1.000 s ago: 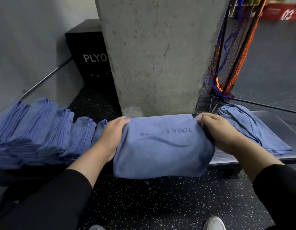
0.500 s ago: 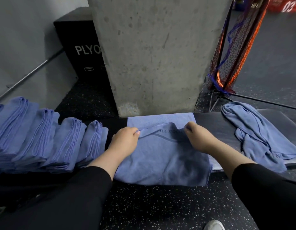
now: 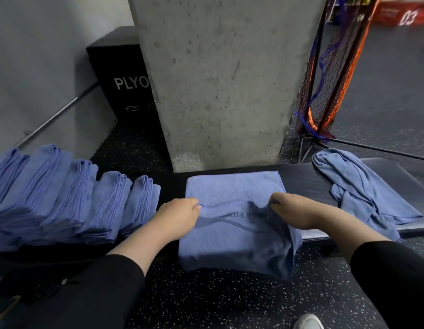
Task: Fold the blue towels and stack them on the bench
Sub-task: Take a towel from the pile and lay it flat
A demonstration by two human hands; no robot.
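A blue towel with dark lettering lies across the black bench, its near part hanging over the front edge. My left hand pinches its stitched hem at the left. My right hand grips the same hem at the right, where the cloth bunches. To the left, several folded blue towels lean in a row on the bench. A crumpled blue towel lies unfolded at the bench's right end.
A concrete pillar rises just behind the bench. A black plyo box stands behind left by the grey wall. An orange and black net on a frame stands at the right. A white shoe shows on the speckled floor.
Both hands have drawn the towel's hem back toward me and moved closer together, leaving the far half flat on the bench. The right side now bunches under my right hand.
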